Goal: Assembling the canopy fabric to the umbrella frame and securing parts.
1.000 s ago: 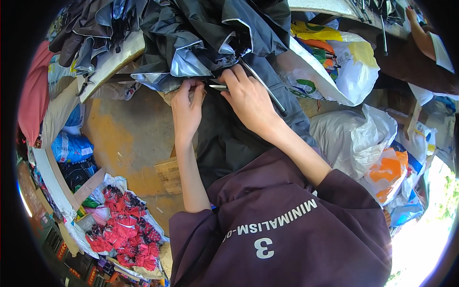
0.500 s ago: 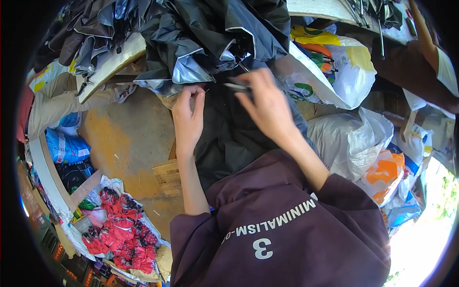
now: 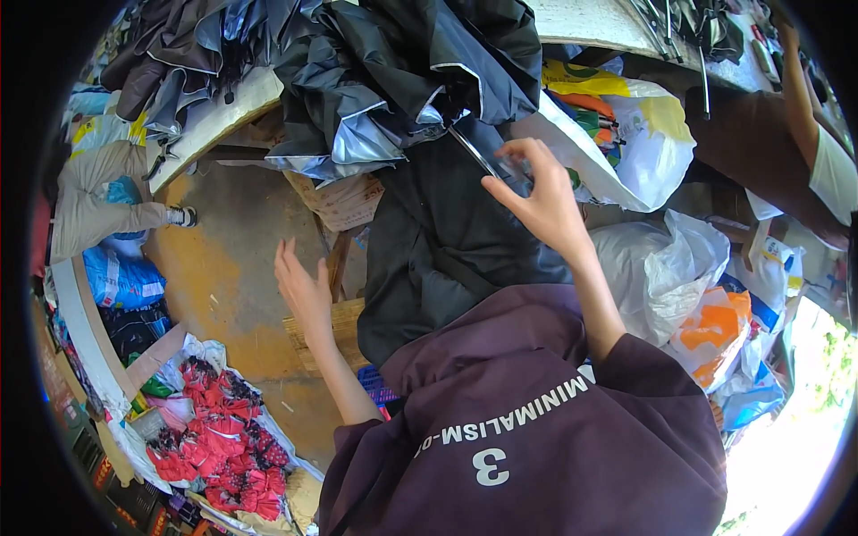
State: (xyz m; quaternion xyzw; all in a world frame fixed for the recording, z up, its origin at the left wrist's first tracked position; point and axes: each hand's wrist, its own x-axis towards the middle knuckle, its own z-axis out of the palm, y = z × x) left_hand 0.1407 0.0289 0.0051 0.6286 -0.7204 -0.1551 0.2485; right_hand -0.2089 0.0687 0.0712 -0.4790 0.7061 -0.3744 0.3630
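Observation:
Black umbrella fabric with silver lining (image 3: 371,134) is heaped over the worktable in front of me. A slim metal umbrella shaft (image 3: 471,150) sticks out of its folds toward me. My right hand (image 3: 545,196) is beside the shaft's near end, thumb and forefinger apart. A grey blur lies between them, and I cannot tell whether something is held there. My left hand (image 3: 304,290) hangs open, away from the umbrella, fingers spread and nothing in it. Dark cloth (image 3: 438,241) covers my lap below the umbrella.
White tabletop edges (image 3: 219,116) curve on both sides of the heap. Stuffed plastic bags (image 3: 657,268) stand at my right. Red bundled fabric (image 3: 228,438) fills a container at lower left. A person's leg (image 3: 116,196) shows at left; another person's arm (image 3: 798,85) is at upper right.
My left hand has left the fabric edge, moving toward me and left, its fingers spreading. My right hand has moved right and slightly nearer. More of the metal shaft now shows.

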